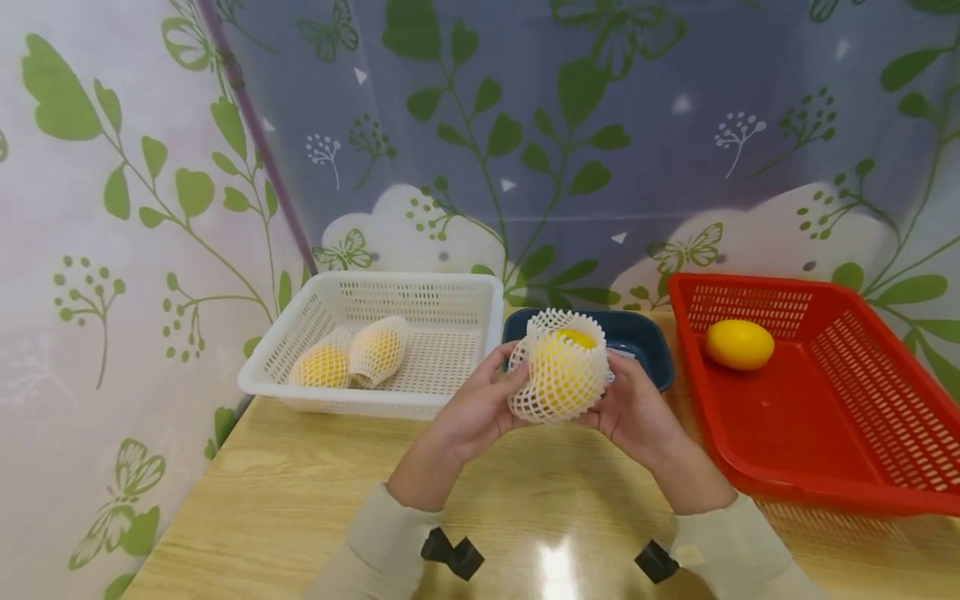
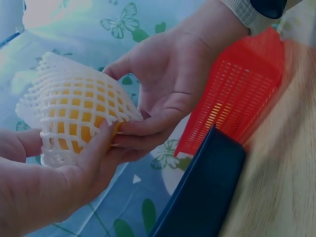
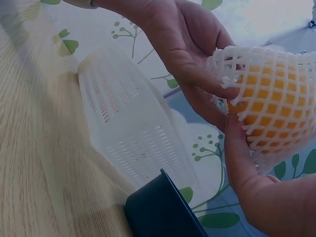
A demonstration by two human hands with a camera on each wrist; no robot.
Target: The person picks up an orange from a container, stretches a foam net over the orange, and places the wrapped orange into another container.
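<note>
A yellow oval fruit (image 1: 576, 337) sits inside a white foam net (image 1: 557, 385), held up above the table between both hands. Its bare yellow skin shows through the net's opening at the top in the head view. My left hand (image 1: 480, 406) grips the net's left side, thumb in front. On the opposite side my right hand (image 1: 636, 410) holds the fruit with its fingers around the lower edge. In the left wrist view, fingertips of both hands meet at one end of the netted fruit (image 2: 81, 111). The undersides of the fingers are partly hidden in the head view.
At the left stands a white basket (image 1: 442, 402) with two netted yellow fruits (image 1: 321, 365). A red basket (image 1: 787, 425) at the right holds one bare yellow fruit (image 1: 739, 344). Behind the hands, a dark blue tray (image 1: 651, 346) stands on the wooden table (image 1: 300, 492), before a patterned cloth (image 1: 480, 142).
</note>
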